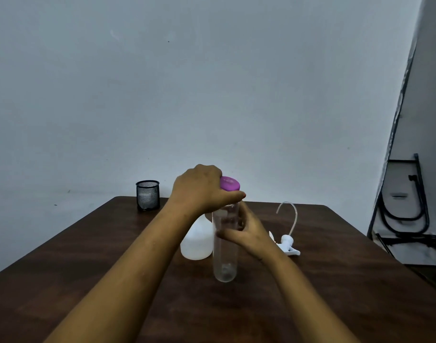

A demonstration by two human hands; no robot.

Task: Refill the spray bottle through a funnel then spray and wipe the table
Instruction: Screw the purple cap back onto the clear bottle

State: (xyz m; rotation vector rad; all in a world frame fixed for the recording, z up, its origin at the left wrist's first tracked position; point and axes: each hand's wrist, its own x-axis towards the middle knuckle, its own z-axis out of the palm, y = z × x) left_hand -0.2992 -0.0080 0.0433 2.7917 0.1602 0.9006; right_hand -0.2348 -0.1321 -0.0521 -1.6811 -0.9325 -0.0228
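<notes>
My left grip (202, 191) curled over the purple cap (230, 183) of the clear bottle (224, 266). My right grip (246, 233) clasped its body. The spray bottle (195, 246) stood just under my left wrist, and the sprayer (287, 243) lay right of my right grip on the counter (335, 243).

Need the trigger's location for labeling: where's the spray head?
Head view: the spray head lies on the table, right of the clear bottle and just past the right hand gripping that bottle.
</notes>
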